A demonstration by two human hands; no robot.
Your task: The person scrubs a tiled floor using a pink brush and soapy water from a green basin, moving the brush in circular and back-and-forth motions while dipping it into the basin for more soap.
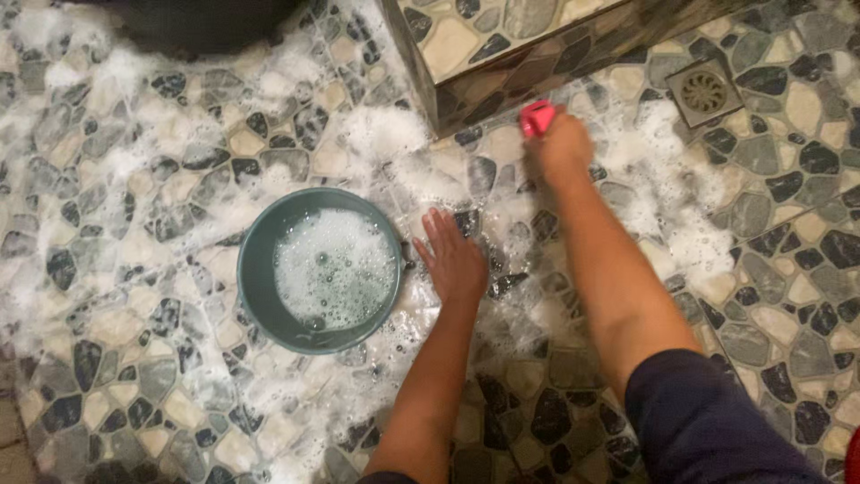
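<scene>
In the head view, the right hand [560, 148] is stretched forward over the pebble-patterned floor [788, 296], its grip closed on a small pink-red scrubber [537, 117], of which only the top shows above the knuckles. The scrubber sits on the wet floor just at the foot of a raised tiled step [502, 54], close to that step's lower edge. The right forearm runs back to a dark blue sleeve [708, 421] at the bottom right.

The left hand [451, 260] lies flat on the floor, palm down, fingers spread and pointing forward; its grip is open and holds nothing. It rests just beside the right rim of a round grey-green basin [260, 269], which stands on the floor and holds sudsy water.

White foam [376, 134] is spread widely over the floor, thick around the basin and between the two hands. A square metal drain [704, 90] is set in the floor toward the top right, well apart from the basin and near the scrubber.
</scene>
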